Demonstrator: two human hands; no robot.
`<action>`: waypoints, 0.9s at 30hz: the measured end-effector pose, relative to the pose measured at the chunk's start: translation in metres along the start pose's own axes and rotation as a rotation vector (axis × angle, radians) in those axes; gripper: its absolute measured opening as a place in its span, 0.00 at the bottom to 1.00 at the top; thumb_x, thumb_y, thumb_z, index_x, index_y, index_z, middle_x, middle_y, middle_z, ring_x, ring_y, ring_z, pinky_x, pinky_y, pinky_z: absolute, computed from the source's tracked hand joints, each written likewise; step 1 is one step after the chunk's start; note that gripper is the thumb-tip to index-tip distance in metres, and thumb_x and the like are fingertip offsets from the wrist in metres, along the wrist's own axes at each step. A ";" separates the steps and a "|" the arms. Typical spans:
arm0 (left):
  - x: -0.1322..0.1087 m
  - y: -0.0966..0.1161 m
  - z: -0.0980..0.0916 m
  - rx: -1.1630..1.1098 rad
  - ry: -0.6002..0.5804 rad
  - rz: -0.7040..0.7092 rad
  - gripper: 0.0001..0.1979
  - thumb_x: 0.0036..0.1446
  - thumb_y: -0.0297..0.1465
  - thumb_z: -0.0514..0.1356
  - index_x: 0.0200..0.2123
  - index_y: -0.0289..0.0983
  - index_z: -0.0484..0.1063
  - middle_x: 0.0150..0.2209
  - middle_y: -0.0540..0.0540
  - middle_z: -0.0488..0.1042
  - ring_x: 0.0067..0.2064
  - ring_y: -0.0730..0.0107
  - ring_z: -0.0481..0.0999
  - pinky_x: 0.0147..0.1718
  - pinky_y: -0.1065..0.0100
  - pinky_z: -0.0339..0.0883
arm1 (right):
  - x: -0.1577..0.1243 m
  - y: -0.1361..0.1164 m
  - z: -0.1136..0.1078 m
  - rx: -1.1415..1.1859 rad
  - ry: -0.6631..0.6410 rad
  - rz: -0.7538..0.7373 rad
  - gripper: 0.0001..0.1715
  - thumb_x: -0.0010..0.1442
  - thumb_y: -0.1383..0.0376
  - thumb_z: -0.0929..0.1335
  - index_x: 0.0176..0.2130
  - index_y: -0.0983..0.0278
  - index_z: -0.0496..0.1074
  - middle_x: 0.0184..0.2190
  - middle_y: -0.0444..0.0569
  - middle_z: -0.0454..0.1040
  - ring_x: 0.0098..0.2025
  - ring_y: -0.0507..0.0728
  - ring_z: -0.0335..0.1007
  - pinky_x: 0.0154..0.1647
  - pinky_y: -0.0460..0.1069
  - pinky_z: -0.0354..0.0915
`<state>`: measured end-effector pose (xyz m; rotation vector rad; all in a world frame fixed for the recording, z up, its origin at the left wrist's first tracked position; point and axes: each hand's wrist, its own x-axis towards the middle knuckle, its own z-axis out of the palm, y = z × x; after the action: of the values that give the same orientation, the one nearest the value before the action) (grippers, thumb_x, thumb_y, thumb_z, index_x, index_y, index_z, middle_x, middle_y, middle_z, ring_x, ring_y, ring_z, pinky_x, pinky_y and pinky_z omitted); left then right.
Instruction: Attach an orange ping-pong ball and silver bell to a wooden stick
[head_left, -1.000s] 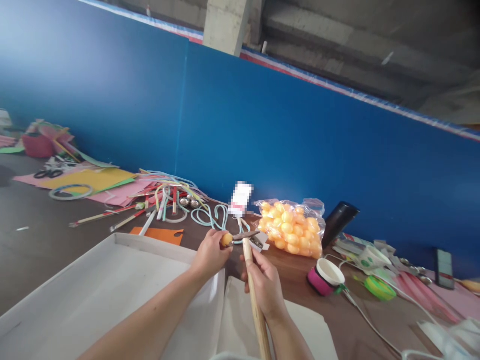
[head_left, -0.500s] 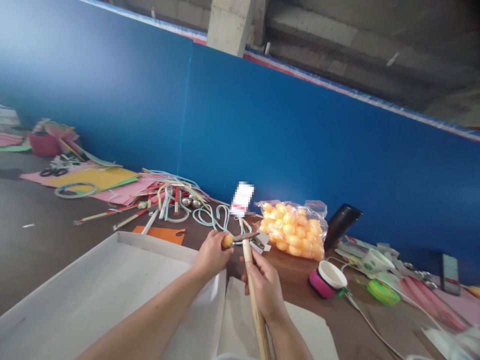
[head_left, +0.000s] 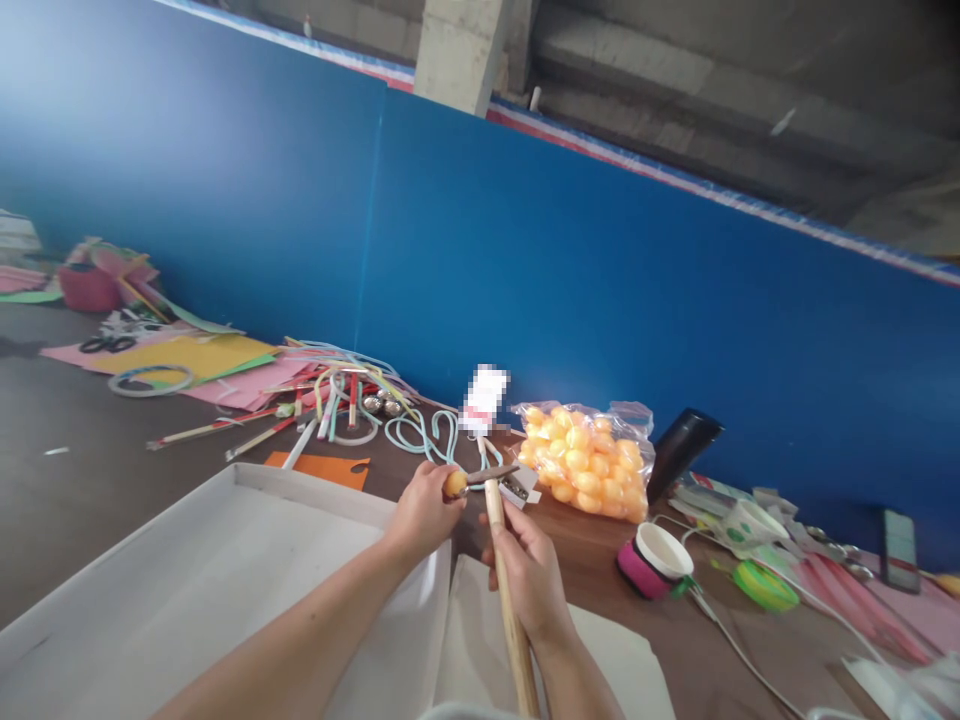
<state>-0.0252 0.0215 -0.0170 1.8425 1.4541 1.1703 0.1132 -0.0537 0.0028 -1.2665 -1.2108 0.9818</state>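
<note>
Extending through right grip [head_left: 531, 578], wooden stick [head_left: 509, 602], blade [head_left: 491, 473] near top

We see a yellow handle [head_left: 454, 484] and grey-brown blade [head_left: 491, 474] on the tool, and pale tan on the stick [head_left: 516, 635]. Before us the tray [head_left: 300, 570] is white, the table [head_left: 112, 480] dark brown, the partition [head_left: 525, 250] plain blue, its edging [head_left: 637, 164] striped red, white and blue. We also see orange-yellow balls [head_left: 581, 462], a white cup [head_left: 664, 548] banded magenta, a black cylinder [head_left: 682, 447] and an orange sheet [head_left: 326, 471]
</note>
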 end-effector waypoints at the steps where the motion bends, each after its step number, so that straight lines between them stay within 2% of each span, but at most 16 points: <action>1: 0.000 0.001 0.000 0.000 -0.001 -0.005 0.18 0.44 0.26 0.60 0.42 0.39 0.70 0.38 0.47 0.66 0.37 0.69 0.70 0.38 0.70 0.61 | 0.000 0.000 0.000 0.005 0.000 0.003 0.24 0.55 0.60 0.65 0.52 0.60 0.67 0.35 0.49 0.72 0.24 0.53 0.66 0.14 0.42 0.61; 6: 0.000 0.003 -0.001 -0.005 0.007 -0.014 0.17 0.45 0.26 0.60 0.42 0.40 0.70 0.38 0.48 0.67 0.37 0.70 0.70 0.38 0.70 0.61 | 0.001 0.002 -0.001 0.008 0.031 -0.012 0.22 0.56 0.60 0.65 0.50 0.60 0.68 0.38 0.49 0.72 0.24 0.51 0.65 0.15 0.42 0.61; 11: 0.000 0.001 0.000 -0.012 0.012 -0.002 0.18 0.44 0.26 0.60 0.42 0.39 0.70 0.38 0.47 0.67 0.37 0.69 0.70 0.38 0.69 0.62 | 0.000 0.000 0.001 0.004 -0.002 0.014 0.24 0.55 0.60 0.65 0.52 0.60 0.67 0.36 0.49 0.71 0.25 0.52 0.65 0.14 0.42 0.61; 17: 0.000 0.002 0.002 -0.050 0.026 0.004 0.19 0.45 0.25 0.60 0.43 0.41 0.70 0.40 0.47 0.67 0.38 0.69 0.70 0.39 0.69 0.62 | -0.001 -0.005 -0.003 0.024 0.033 -0.029 0.24 0.56 0.58 0.66 0.52 0.63 0.67 0.37 0.51 0.71 0.24 0.51 0.64 0.15 0.42 0.62; 27: 0.001 0.002 0.000 -0.101 0.055 0.027 0.19 0.45 0.25 0.60 0.43 0.40 0.68 0.38 0.48 0.66 0.32 0.74 0.70 0.38 0.70 0.64 | -0.006 -0.010 0.000 -0.009 0.016 -0.048 0.23 0.57 0.59 0.65 0.52 0.61 0.67 0.37 0.51 0.72 0.24 0.51 0.64 0.16 0.42 0.62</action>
<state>-0.0243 0.0216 -0.0152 1.7794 1.3774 1.2927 0.1117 -0.0603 0.0117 -1.2445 -1.2287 0.9305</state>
